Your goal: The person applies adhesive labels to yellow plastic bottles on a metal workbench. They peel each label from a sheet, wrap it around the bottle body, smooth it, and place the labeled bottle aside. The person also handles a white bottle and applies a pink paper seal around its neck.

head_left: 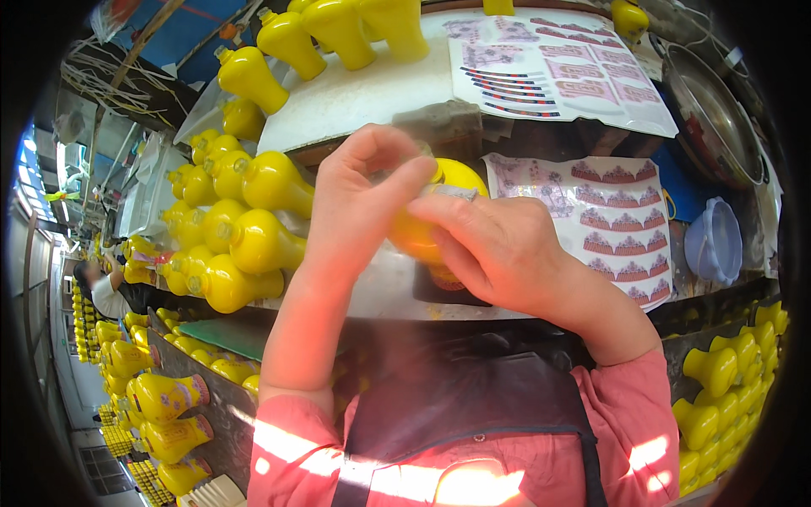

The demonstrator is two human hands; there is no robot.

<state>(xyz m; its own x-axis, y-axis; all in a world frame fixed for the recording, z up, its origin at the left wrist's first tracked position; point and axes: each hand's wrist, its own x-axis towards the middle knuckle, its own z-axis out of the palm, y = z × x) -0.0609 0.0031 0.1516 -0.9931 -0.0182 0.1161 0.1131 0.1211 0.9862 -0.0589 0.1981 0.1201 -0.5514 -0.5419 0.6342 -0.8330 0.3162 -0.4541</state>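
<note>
A glossy yellow vase-shaped bottle (463, 174) is between my two hands over the near edge of the worktable, partly hidden by them. My left hand (359, 194) is closed at its neck end, thumb and forefinger curled together there. Against the bottle's side, my right hand (515, 249) is closed on a small greyish flat piece (454, 193), whose kind I cannot make out. A patterned band shows at the bottle's lower end, below the right fingers. Just right of my right hand lies a decal sheet (621, 224) with rows of purple and red-brown motifs.
Several plain yellow bottles (270, 182) lie stacked left of my left arm; others stand on the white board (363, 101). A second decal sheet (562, 72) is at the back. A metal basin (710, 110) and a lilac bucket (714, 241) are right. Far left, a person (108, 291) sits among bottles.
</note>
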